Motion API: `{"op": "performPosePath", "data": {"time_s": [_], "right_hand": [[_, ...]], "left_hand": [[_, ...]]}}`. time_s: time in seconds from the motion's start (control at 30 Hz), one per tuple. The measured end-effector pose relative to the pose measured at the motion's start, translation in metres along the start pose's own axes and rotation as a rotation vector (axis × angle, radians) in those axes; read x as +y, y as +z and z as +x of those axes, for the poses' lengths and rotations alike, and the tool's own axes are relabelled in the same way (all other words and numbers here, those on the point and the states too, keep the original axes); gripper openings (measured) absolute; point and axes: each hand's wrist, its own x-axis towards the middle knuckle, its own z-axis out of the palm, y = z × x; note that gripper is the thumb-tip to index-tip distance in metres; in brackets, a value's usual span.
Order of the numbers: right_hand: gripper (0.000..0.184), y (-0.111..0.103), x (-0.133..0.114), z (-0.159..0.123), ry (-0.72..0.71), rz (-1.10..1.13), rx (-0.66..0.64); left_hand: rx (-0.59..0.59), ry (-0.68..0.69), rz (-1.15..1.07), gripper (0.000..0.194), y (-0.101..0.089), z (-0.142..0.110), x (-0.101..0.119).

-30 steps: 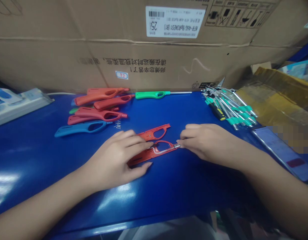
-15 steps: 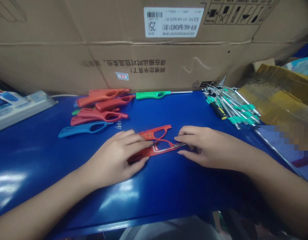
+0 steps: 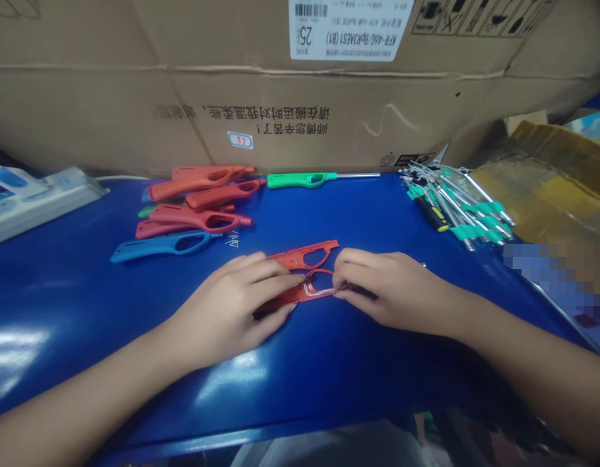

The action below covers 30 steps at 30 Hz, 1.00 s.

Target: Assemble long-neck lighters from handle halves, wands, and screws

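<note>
My left hand point(image 3: 244, 298) is closed around the handle of an opened red lighter half-shell point(image 3: 302, 298) low on the table, thumb in front and fingers over the top. A thin white wire point(image 3: 310, 290) runs inside this half, below its finger loop. At the shell's front end, my right hand point(image 3: 397, 285) pinches the metal lighter tube, mostly hidden by the fingers; a small shiny tip point(image 3: 424, 264) shows behind the hand. Just beyond lies the matching red half-shell point(image 3: 294, 259), its inner side up, partly covered by my left fingers.
Several red and orange lighter bodies point(image 3: 197, 217) and a blue one point(image 3: 158, 248) lie at the left. A green lighter point(image 3: 300, 180) rests by the cardboard box point(image 3: 261, 91). Rightward are bundled metal tubes point(image 3: 455, 201), a black-yellow screwdriver point(image 3: 432, 214); a power strip point(image 3: 47, 201) stands far left.
My right hand has moved slightly left, and its fingertips have closed together at the shell's front end, covering the metal tube. My left hand keeps its hold; the view has shifted slightly.
</note>
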Motion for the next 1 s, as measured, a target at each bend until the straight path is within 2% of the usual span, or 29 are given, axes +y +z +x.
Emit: {"op": "performPosePath", "data": {"time_s": [0.23,0.53,1.0], "right_hand": [[0.004,-0.0007,0.0008,0.0016,0.032,0.150,0.039],[0.005,0.0012,0.0018,0.0002,0.021,0.072,0.009],[0.009,-0.0033,-0.0021,0.0035,0.067,0.081,-0.043]], "left_hand": [[-0.010,0.002,-0.001,0.031,0.0012,-0.0006,-0.0010],[-0.009,-0.001,-0.007,0.032,0.0002,-0.0023,-0.0010],[-0.027,0.002,0.002,0.033,0.0010,-0.0008,-0.0013]]}}
